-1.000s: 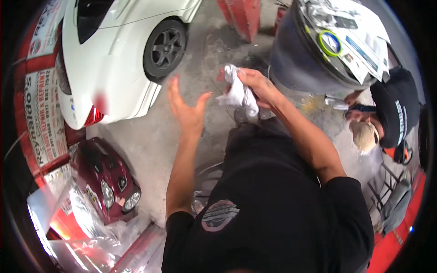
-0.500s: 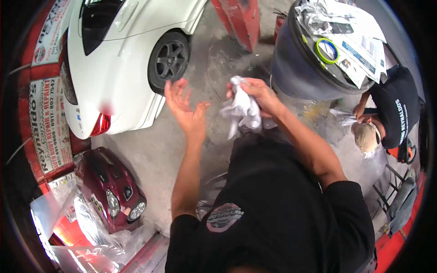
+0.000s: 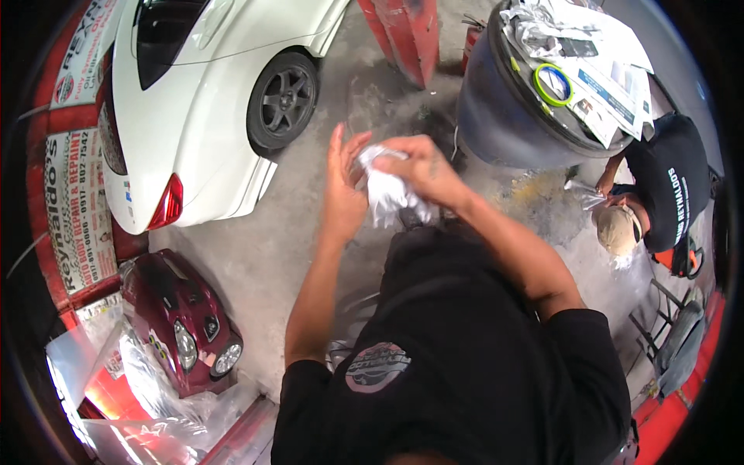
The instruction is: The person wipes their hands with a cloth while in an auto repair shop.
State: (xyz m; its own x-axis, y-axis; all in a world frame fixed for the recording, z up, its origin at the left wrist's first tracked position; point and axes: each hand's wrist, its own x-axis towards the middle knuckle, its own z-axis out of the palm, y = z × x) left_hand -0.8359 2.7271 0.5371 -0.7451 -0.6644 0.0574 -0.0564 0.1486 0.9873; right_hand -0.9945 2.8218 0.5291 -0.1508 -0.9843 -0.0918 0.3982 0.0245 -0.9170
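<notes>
A crumpled white rag (image 3: 389,192) is bunched in my right hand (image 3: 425,172), whose fingers are closed around its upper part while the rest hangs below. Right beside it is my left hand (image 3: 345,177), fingers stretched upward and apart. The rag meets the inner side of that left hand near the thumb and fingers. Part of the left palm is hidden behind the cloth. Both hands are out in front of my body, above the concrete floor (image 3: 310,209).
A white car (image 3: 209,101) stands at the far left, with a maroon car bumper (image 3: 182,318) below it. A dark drum (image 3: 496,116) at the far right bears papers and green tape (image 3: 553,85). Beyond it a co-worker (image 3: 670,182) in a cap bends down. A red post (image 3: 407,39) stands ahead.
My right hand has brought the rag leftward and my left hand has moved right, so the rag now touches the left hand. Before, the two hands were apart.
</notes>
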